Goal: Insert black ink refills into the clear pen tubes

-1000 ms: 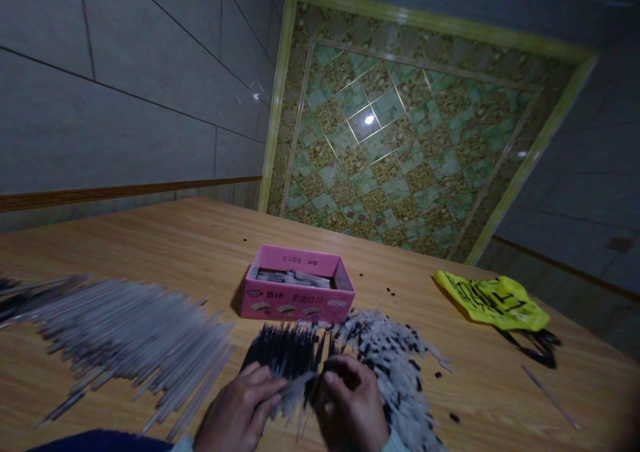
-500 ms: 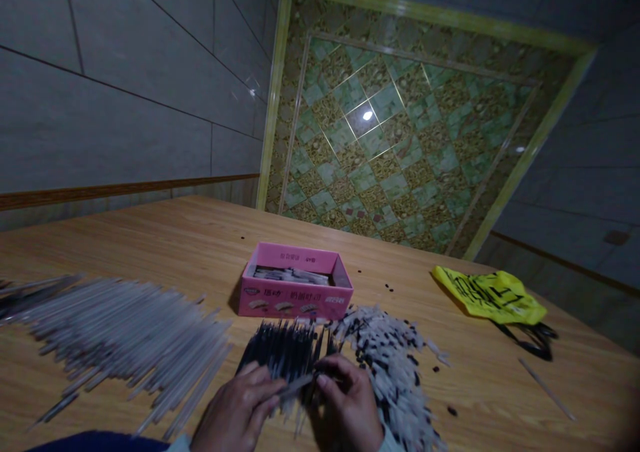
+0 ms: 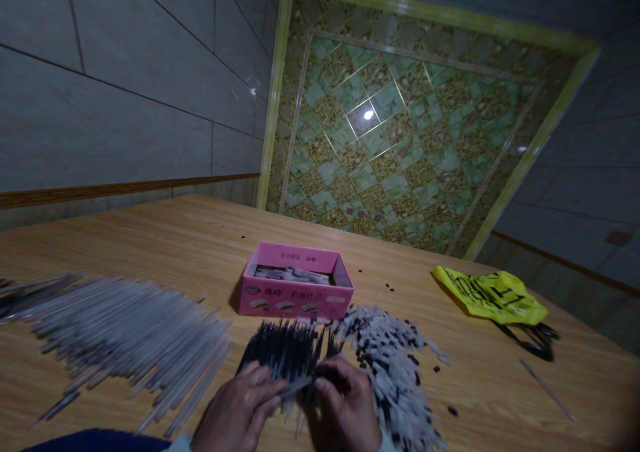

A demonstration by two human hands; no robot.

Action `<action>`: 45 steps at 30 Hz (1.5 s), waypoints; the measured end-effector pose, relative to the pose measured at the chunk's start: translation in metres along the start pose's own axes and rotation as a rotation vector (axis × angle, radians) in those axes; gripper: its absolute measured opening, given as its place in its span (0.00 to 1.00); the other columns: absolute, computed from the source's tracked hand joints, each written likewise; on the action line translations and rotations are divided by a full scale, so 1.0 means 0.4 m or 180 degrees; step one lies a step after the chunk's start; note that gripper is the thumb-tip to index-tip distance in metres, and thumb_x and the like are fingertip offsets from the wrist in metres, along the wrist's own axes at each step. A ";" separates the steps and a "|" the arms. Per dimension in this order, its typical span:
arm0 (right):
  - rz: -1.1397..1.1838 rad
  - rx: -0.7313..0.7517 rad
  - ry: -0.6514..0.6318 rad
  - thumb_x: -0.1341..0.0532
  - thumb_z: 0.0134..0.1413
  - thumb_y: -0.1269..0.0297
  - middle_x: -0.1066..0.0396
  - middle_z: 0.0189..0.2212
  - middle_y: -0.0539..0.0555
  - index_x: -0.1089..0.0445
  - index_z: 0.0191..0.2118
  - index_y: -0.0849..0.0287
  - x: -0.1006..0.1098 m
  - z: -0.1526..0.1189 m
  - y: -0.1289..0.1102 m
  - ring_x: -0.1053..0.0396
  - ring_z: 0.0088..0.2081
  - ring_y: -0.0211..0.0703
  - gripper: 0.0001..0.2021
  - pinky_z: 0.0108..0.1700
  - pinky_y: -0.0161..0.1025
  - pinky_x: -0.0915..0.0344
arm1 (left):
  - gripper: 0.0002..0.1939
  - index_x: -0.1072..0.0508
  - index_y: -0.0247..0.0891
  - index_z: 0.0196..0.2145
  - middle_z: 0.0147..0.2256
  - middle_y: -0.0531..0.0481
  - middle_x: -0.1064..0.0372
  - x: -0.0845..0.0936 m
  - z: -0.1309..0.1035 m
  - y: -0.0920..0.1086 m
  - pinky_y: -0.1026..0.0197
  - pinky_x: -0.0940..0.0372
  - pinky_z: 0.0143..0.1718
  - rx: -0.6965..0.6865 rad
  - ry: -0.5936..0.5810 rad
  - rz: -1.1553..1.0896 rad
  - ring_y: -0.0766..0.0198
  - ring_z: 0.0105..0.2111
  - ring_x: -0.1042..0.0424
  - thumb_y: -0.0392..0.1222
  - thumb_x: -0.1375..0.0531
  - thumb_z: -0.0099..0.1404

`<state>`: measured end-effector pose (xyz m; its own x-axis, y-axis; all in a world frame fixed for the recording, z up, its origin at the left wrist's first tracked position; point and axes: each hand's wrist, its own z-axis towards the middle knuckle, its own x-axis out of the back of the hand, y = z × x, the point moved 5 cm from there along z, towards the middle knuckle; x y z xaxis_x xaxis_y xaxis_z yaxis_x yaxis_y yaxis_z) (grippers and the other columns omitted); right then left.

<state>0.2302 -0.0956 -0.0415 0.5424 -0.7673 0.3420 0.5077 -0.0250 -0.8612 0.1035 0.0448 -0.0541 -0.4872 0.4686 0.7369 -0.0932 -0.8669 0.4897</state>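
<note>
A thin translucent piece (image 3: 296, 387) is pinched between the fingers of my left hand (image 3: 239, 409) at the bottom centre. The fingertips of my right hand (image 3: 349, 399) are closed at its far end, on a small dark part too blurred to name. Just beyond both hands lies a bundle of thin black sticks (image 3: 283, 347). To the right of my right hand spreads a heap of small clear and black pieces (image 3: 395, 365). Many long translucent tubes (image 3: 135, 332) lie side by side to the left.
An open pink box (image 3: 295, 301) with pale strips inside stands behind the black sticks. A yellow bag (image 3: 493, 295) with black straps lies at the right of the wooden table (image 3: 190, 239), near a single thin stick (image 3: 547, 390). Dark sticks lie at the far left.
The fingers of my right hand have shifted slightly around the end of the thin piece. My left hand holds nearly the same position.
</note>
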 end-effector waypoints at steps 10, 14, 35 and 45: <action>-0.0839 0.0211 -0.0090 0.47 0.56 0.60 0.36 0.19 0.50 0.35 0.21 0.60 -0.012 -0.010 -0.003 0.37 0.24 0.38 0.15 0.27 0.31 0.45 | 0.11 0.26 0.46 0.34 0.30 0.51 0.31 -0.006 0.003 0.009 0.62 0.40 0.33 0.0112 -0.0328 0.0160 0.62 0.35 0.34 0.39 0.48 0.65; -0.1015 0.0108 -0.0208 0.50 0.58 0.55 0.38 0.18 0.49 0.35 0.21 0.60 -0.016 -0.012 0.008 0.39 0.23 0.38 0.19 0.25 0.32 0.46 | 0.11 0.25 0.46 0.35 0.30 0.51 0.31 0.002 0.004 0.009 0.63 0.38 0.33 0.0092 -0.0158 0.0120 0.62 0.34 0.34 0.40 0.48 0.65; -0.1308 0.0468 -0.0267 0.53 0.62 0.56 0.39 0.17 0.48 0.38 0.20 0.59 -0.021 -0.016 -0.007 0.39 0.22 0.36 0.22 0.25 0.32 0.48 | 0.10 0.24 0.47 0.34 0.28 0.51 0.31 0.008 -0.001 0.010 0.63 0.38 0.32 -0.0096 0.0042 0.0000 0.62 0.32 0.34 0.39 0.46 0.63; -0.1286 0.0451 -0.0321 0.55 0.63 0.54 0.38 0.17 0.48 0.39 0.20 0.58 -0.026 -0.021 -0.009 0.38 0.22 0.37 0.23 0.25 0.33 0.49 | 0.09 0.26 0.46 0.33 0.30 0.52 0.31 0.003 0.002 0.011 0.63 0.39 0.32 0.0076 -0.0238 0.0086 0.62 0.34 0.34 0.38 0.46 0.64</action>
<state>0.2171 -0.0929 -0.0449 0.3404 -0.6475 0.6819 0.7754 -0.2169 -0.5930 0.1033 0.0417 -0.0506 -0.4230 0.4574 0.7823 -0.0598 -0.8755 0.4795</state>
